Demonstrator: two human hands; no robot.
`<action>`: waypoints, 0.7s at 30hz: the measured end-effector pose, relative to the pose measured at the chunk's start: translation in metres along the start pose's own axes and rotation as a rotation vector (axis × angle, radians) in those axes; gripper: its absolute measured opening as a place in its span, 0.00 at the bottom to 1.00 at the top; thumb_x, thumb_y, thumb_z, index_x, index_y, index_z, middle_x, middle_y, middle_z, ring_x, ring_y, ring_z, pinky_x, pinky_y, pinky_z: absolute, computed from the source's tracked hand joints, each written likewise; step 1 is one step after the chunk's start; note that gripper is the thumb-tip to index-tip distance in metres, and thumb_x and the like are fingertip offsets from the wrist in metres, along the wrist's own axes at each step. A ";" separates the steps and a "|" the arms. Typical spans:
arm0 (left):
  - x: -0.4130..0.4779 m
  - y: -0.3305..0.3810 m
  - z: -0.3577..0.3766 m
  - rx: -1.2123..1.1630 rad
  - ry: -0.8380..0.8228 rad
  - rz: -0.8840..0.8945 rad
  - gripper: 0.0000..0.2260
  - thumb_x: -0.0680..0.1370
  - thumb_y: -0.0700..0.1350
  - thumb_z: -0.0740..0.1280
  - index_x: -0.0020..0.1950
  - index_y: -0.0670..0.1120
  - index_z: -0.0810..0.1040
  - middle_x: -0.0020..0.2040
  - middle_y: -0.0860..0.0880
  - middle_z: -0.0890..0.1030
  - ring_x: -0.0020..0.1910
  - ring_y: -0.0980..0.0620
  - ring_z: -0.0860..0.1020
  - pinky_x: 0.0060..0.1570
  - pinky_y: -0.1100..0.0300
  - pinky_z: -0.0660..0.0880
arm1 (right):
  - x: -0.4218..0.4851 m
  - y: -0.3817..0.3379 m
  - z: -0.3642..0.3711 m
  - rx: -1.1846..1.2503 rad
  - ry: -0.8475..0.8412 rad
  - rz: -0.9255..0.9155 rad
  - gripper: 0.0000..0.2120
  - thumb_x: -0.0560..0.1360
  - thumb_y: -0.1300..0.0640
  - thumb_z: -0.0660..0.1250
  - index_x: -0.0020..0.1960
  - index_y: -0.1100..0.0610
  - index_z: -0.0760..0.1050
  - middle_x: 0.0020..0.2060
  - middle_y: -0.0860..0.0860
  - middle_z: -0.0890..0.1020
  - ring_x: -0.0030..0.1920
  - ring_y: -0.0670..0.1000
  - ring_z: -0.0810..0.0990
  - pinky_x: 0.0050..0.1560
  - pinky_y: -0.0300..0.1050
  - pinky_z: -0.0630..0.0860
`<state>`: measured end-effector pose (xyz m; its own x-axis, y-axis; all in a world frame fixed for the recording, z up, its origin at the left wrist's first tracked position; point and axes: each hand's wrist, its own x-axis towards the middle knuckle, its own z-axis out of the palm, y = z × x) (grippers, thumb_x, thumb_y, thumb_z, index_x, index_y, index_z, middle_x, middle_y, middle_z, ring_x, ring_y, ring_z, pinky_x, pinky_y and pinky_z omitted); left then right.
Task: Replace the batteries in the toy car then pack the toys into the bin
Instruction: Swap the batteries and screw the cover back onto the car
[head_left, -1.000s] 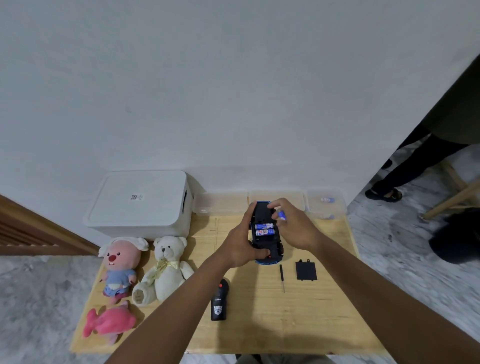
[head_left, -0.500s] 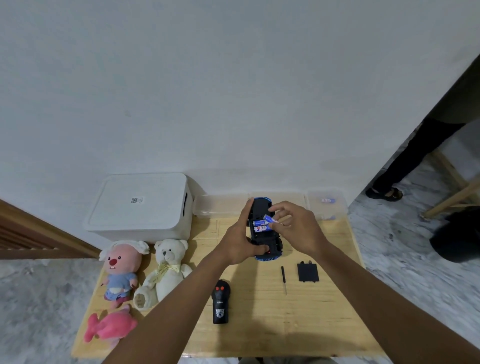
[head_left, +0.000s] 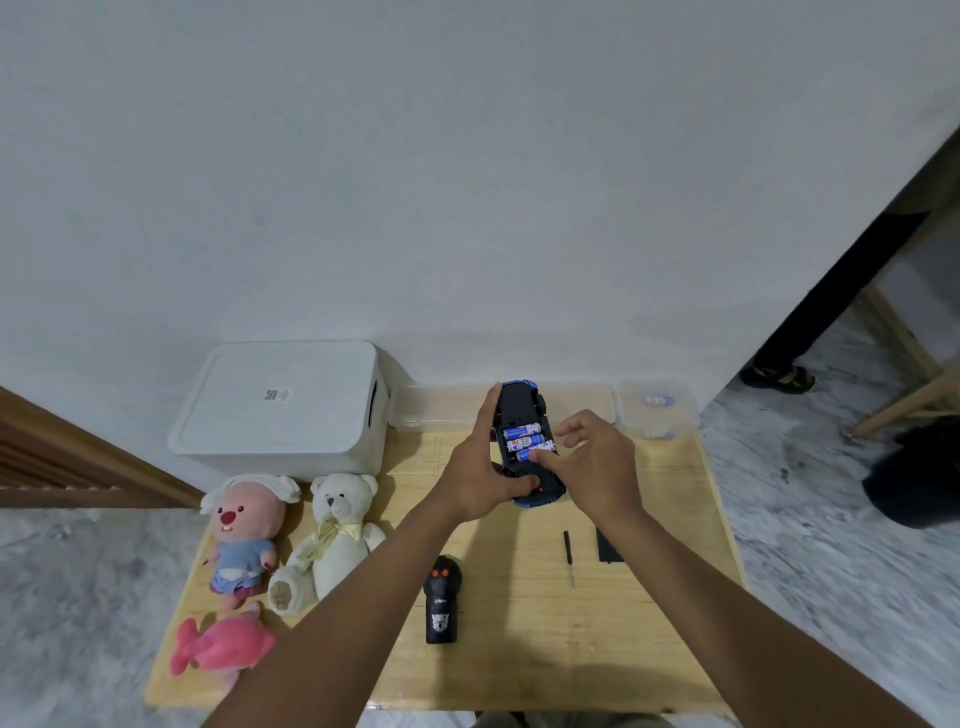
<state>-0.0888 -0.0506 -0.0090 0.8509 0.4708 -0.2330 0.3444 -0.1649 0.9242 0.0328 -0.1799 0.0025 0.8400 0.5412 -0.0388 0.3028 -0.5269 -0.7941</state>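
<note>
The blue toy car (head_left: 519, 410) is held upside down above the wooden table (head_left: 519, 665), its battery bay open with three blue-and-white batteries (head_left: 524, 435) lying in it. My left hand (head_left: 475, 478) grips the car from the left side. My right hand (head_left: 597, 462) hovers over the bay, its thumb pressing on the nearest battery while the other fingers stay loose. The black battery cover (head_left: 607, 546) and a small screwdriver (head_left: 569, 558) lie on the table to the right. The white lidded bin (head_left: 280, 405) stands at the back left.
A pink plush (head_left: 244, 530), a white teddy bear (head_left: 335, 535) and a pink fish plush (head_left: 223, 647) lie at the left. The black remote (head_left: 441, 600) lies in the middle. Clear containers (head_left: 657, 413) sit at the back, one holding a battery. A person (head_left: 831, 291) stands at right.
My right hand brought a battery from its fingertips down into the bay; now the thumb presses on it. The left hand kept hold of the car.
</note>
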 end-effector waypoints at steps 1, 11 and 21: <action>0.000 0.000 -0.001 0.000 0.005 0.003 0.56 0.68 0.43 0.79 0.80 0.70 0.45 0.67 0.55 0.77 0.61 0.49 0.81 0.56 0.44 0.83 | -0.002 0.001 0.002 -0.011 0.032 0.000 0.17 0.63 0.51 0.84 0.45 0.53 0.79 0.38 0.47 0.80 0.38 0.47 0.78 0.39 0.40 0.73; 0.000 0.001 0.001 0.002 -0.007 0.019 0.55 0.71 0.39 0.79 0.81 0.68 0.44 0.67 0.59 0.77 0.54 0.51 0.85 0.55 0.47 0.83 | -0.019 -0.003 0.016 -0.057 0.137 0.019 0.12 0.66 0.48 0.81 0.43 0.52 0.82 0.44 0.44 0.81 0.47 0.50 0.80 0.43 0.47 0.77; 0.001 0.001 -0.003 0.005 -0.001 0.029 0.57 0.70 0.38 0.79 0.81 0.69 0.44 0.68 0.57 0.77 0.56 0.50 0.84 0.57 0.46 0.82 | -0.017 -0.003 0.018 0.038 0.072 -0.032 0.03 0.73 0.59 0.75 0.41 0.56 0.83 0.42 0.50 0.84 0.42 0.49 0.85 0.46 0.53 0.82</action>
<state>-0.0887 -0.0471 -0.0074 0.8610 0.4648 -0.2068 0.3218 -0.1828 0.9290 0.0097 -0.1757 -0.0048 0.8608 0.5080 0.0300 0.3142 -0.4840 -0.8167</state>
